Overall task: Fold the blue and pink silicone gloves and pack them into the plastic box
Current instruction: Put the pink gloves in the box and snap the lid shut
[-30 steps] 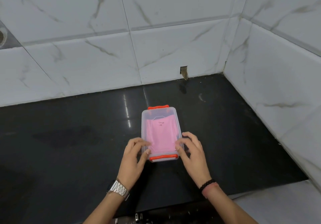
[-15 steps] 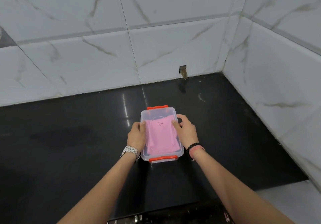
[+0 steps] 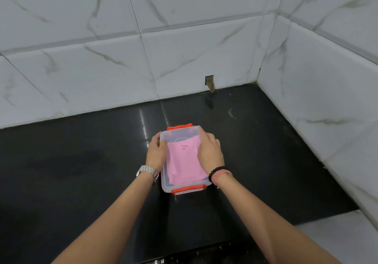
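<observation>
left hand (image 3: pixel 156 153) and right hand (image 3: pixel 209 151) clamp long sides of clear plastic box with orange latches (image 3: pixel 184 189) on black bench (image 3: pixel 81 171). folded pink silicone glove (image 3: pixel 184 163) inside under lid; blue glove unseen. risk: far latch unclipped, lid pops; box skids on glossy top.

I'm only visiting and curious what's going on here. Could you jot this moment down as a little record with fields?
Setting: black countertop in a corner of white marble-look wall tiles
Box: clear plastic box with orange latches, lid on, standing on the countertop
Contents: folded pink glove seen through the lid; a blue glove cannot be made out
Left hand: holds the box's left side; metal watch on the wrist
Right hand: lies over the lid's right edge; bead bracelet on the wrist
</observation>
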